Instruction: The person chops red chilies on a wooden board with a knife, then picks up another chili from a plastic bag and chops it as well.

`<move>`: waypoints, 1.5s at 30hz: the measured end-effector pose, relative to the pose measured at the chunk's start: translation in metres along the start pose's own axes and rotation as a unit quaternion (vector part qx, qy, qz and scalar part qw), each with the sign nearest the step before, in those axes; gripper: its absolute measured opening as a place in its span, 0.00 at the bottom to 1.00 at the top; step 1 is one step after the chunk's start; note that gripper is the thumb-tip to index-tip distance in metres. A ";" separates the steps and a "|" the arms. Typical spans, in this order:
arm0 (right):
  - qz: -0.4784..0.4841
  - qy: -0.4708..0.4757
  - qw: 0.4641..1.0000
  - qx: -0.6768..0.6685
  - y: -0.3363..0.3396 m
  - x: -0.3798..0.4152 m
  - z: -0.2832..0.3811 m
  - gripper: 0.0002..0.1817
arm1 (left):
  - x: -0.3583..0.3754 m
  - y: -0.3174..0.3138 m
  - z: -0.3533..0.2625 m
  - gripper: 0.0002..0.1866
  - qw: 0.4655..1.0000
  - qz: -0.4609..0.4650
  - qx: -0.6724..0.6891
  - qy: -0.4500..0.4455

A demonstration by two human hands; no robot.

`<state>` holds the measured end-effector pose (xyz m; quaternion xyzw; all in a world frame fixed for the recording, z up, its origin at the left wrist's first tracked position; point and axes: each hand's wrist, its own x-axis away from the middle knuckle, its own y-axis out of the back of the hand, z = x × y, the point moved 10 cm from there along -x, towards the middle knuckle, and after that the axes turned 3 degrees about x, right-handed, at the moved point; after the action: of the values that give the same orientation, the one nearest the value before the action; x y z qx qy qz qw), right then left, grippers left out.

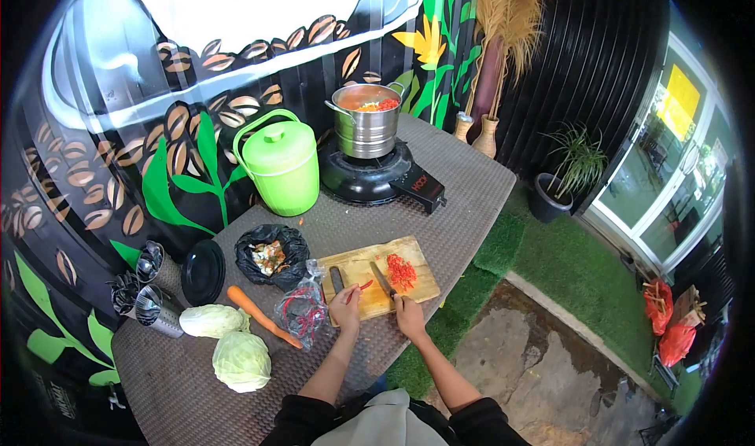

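Observation:
On a wooden cutting board [359, 262] at the table's front edge lies a pile of chopped red chili [401, 273]. My right hand [409, 317] is closed round the handle of a knife [382, 277], whose blade points away over the board, left of the pile. The fingers of my left hand [344, 307] pinch a red chili [366, 285] above the board's left part. Just beyond that hand a dark-handled tool [336, 279] rests on the board. A plastic bag with red chilies [303, 312] touches the board's left side.
A steel pot [366, 131] stands on a black stove [358, 177] at the back. Left of it are a green lidded bucket [281, 167] and a black waste bag [272, 257]. A carrot [263, 316], cabbage [241, 362], napa cabbage [212, 320] and utensil holders [160, 311] occupy the left.

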<state>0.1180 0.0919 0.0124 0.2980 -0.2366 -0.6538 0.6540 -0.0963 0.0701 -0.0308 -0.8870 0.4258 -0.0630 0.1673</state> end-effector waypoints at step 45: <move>-0.027 -0.025 0.999 0.028 0.037 0.010 -0.021 0.22 | 0.011 -0.042 -0.034 0.06 0.941 0.178 -0.254 -0.137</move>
<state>0.1598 0.0825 0.0222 0.3058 -0.2627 -0.6720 0.6212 -0.0671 0.0779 0.0153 -0.8096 0.5519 0.2000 0.0017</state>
